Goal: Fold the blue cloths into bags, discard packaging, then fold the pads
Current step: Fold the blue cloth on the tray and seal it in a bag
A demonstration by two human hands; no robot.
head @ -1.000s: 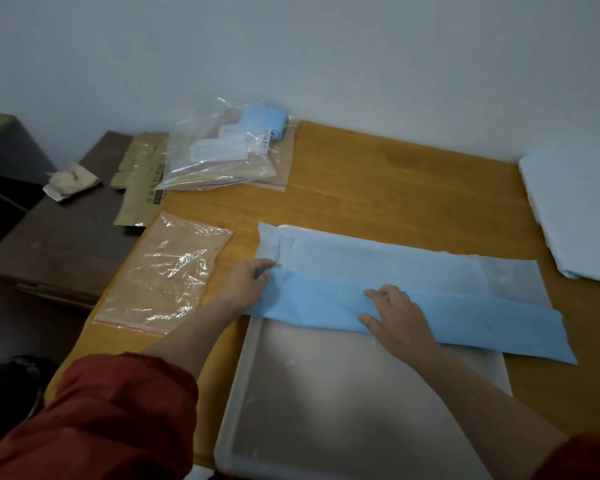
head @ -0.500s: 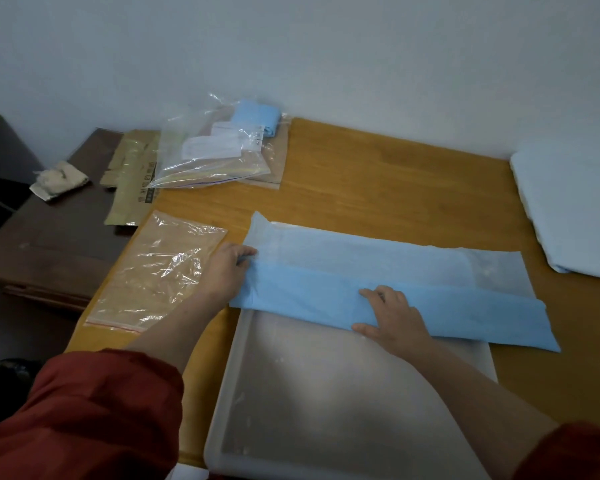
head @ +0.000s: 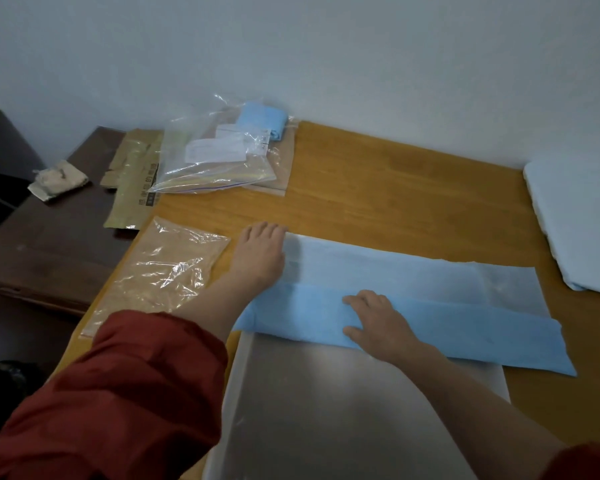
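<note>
Now the blue cloth (head: 465,327) lies lengthwise across the wooden table (head: 395,188), its near strip folded over and overlapping the white tray's (head: 243,375) far rim. The right hand (head: 378,323) presses flat on that strip, fingers spread. The left hand (head: 258,252), fingers straight, rests at the cloth's far left corner. The next move is probably to pinch that corner and fold it toward the strip. Half a second ago the left hand held the fold's left end

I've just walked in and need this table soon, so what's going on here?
A person is folding a blue cloth on the wooden table. The near edge is already folded over. The right hand presses flat on that fold, while the left hand rests at the cloth's far left corner. An empty clear bag lies to the left.
</note>
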